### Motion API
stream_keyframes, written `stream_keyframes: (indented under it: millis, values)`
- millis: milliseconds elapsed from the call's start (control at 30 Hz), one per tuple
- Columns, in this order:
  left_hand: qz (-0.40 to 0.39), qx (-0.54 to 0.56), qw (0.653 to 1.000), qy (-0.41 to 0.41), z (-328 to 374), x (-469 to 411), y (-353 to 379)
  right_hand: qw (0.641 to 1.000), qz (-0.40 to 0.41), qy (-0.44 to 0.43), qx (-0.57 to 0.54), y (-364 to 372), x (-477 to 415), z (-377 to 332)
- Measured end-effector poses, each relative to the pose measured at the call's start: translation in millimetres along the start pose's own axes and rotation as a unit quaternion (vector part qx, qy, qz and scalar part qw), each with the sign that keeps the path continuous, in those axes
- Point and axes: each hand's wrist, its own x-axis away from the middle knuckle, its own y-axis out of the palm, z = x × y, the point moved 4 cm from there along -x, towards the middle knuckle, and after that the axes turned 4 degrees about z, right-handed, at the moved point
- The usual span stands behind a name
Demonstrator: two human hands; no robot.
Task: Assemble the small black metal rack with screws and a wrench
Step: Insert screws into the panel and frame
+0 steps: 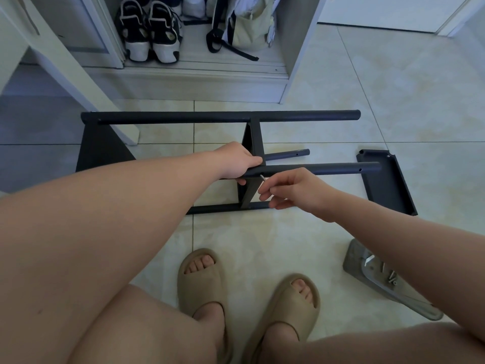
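The half-built black metal rack point(220, 117) lies on the pale tiled floor point(393, 101) at mid-frame. The left hand point(237, 160) grips its near black tube where the upright panel meets it. The right hand point(294, 190) pinches a small silver wrench point(262, 179) just beneath that joint. A loose black metal end panel point(385, 185) lies at right. At lower right, a clear plastic packet point(353, 261) holds silver screws point(392, 277) (partly hidden by the forearm). The open white cabinet point(296, 48) at top holds black-and-white sneakers point(149, 30) and a pale fabric bag point(249, 27).
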Motion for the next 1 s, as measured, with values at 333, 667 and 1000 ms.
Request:
stream_keyframes:
  millis: [333,667,1000]
  values:
    - [0.002,-0.003,1.0,-0.005,-0.3,0.1,0.0,0.999,0.029,0.001,-0.026,-4.5,0.2,0.8]
    - [0.0,0.015,1.0,-0.003,-1.1,-1.1,0.7,0.998,0.057,-0.008,-0.01,7.7,-1.7,-7.1]
    - [0.002,-0.002,1.0,-0.003,0.4,0.0,0.1,0.992,0.116,-0.035,-0.018,10.2,-0.9,-3.0]
